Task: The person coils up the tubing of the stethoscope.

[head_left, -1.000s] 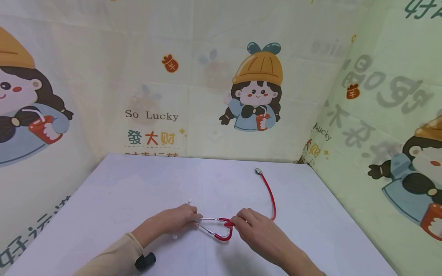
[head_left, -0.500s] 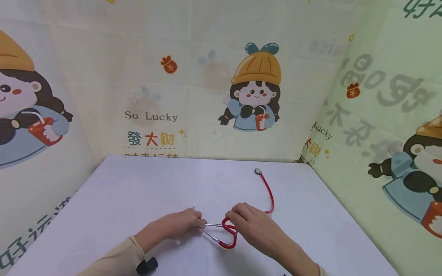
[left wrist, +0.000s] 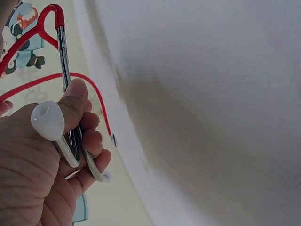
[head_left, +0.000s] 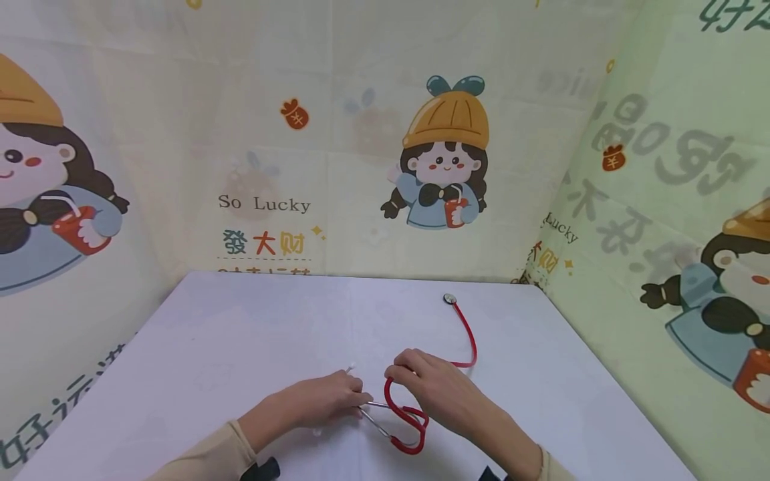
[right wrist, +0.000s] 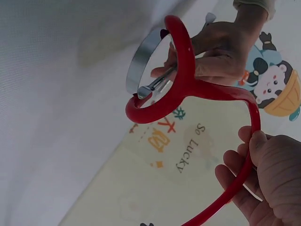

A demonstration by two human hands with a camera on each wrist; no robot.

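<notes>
A red stethoscope is held between both hands above the table. My left hand grips its two metal ear tubes close together; a white eartip sticks out past the thumb in the left wrist view. My right hand pinches the red tubing between thumb and fingers, a little below the Y-shaped fork. From fork to right hand the tubing bends in a curve. Beyond the right hand it runs to the round chest piece, which lies far back on the table.
The white table spreads around both hands. Printed cloth walls with cartoon figures and lettering stand at its back and sides. Black wrist straps show at the sleeves.
My left hand has shifted right and slightly nearer with the ear tubes. The right hand has slid along the tubing, farther from the fork, and the tubing now bows into a loop. The chest piece stays put.
</notes>
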